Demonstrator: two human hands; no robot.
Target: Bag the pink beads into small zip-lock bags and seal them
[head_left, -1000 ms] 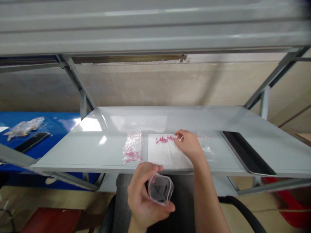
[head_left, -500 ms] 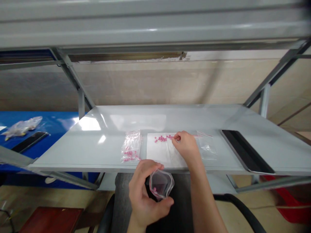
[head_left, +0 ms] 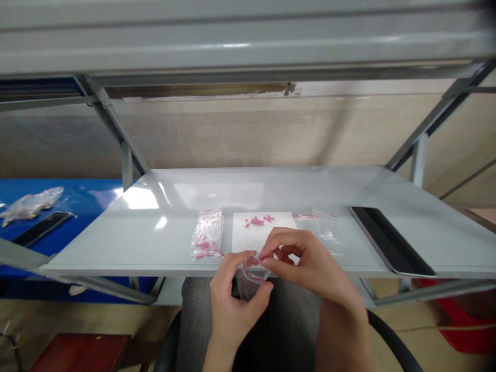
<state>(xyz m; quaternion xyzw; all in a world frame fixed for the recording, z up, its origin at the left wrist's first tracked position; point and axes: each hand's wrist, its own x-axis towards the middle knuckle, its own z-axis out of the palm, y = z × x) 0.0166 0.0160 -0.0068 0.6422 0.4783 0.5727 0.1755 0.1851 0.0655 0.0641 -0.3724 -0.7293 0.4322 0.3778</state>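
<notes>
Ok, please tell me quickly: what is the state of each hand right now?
Left hand: closed, holding the small clear zip bag.
Right hand: closed, pinching the top edge of the same bag.

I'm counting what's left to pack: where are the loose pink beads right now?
In the head view, the loose pink beads sit in a small cluster on the white paper sheet, on the grey shelf, just beyond the person's right hand, with a clear zip bag to the sheet's left.
</notes>
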